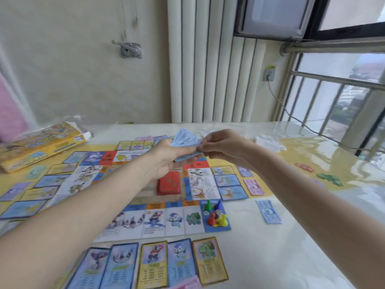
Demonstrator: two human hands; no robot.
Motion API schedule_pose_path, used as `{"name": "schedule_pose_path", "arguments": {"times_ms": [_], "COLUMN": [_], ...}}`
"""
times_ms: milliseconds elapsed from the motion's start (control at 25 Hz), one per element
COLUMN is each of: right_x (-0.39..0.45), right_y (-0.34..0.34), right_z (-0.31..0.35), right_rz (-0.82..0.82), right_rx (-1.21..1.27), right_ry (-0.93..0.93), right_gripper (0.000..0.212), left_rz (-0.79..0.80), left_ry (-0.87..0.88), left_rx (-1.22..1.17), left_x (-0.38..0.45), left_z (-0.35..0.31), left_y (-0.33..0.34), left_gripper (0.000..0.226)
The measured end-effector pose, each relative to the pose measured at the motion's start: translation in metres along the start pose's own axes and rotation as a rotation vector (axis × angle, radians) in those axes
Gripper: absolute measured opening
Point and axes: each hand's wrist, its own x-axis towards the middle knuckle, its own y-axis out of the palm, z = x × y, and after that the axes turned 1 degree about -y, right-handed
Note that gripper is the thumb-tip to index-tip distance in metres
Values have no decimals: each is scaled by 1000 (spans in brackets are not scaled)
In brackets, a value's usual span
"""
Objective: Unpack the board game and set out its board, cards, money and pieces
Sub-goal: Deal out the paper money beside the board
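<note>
Holding a fanned stack of pale blue paper banknotes point(184, 139) above the colourful square game board point(166, 220), the left hand point(166, 161) grips it from below, long axis running left to right; the right hand point(224, 146) pinches its right edge. One blue banknote point(268, 211) lies flat on the glossy table point(291, 247).

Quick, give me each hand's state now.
Left hand: closed, holding the blue notes.
Right hand: closed, pinching a note off that stack.
</note>
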Motion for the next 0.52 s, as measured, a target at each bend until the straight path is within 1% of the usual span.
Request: {"name": "schedule_pose_path", "arguments": {"times_ms": [40, 120, 200, 280, 360, 400, 440, 520], "right_x": [16, 46, 78, 118, 163, 188, 213, 253], "right_y": [11, 31, 53, 75, 95, 104, 115, 136], "right_z": [3, 10, 16, 22, 24, 22, 18, 3], "right_rz": [58, 120, 133, 111, 12, -59, -131, -266], "right_rx": [20, -28, -34, 26, 87, 74, 14, -181], "right_ry": [11, 27, 38, 48, 57, 63, 64, 50], "right_gripper": [14, 14, 17, 18, 18, 20, 22, 28], "left_rz": [-22, -69, -110, -170, -287, -350, -408, -470], "left_ry": [5, 8, 27, 86, 146, 169, 185, 187], "left_rx": [-10, -16, -30, -49, -122, -160, -176, -146], "left_x": [2, 8, 16, 26, 33, 35, 37, 40], "left_z": [-6, -15, -24, -38, -50, -55, -58, -59], "left_y": [-16, -45, -73, -108, -146, -166, -186, -216], "left_gripper": [10, 5, 6, 6, 4, 3, 3, 2]}}
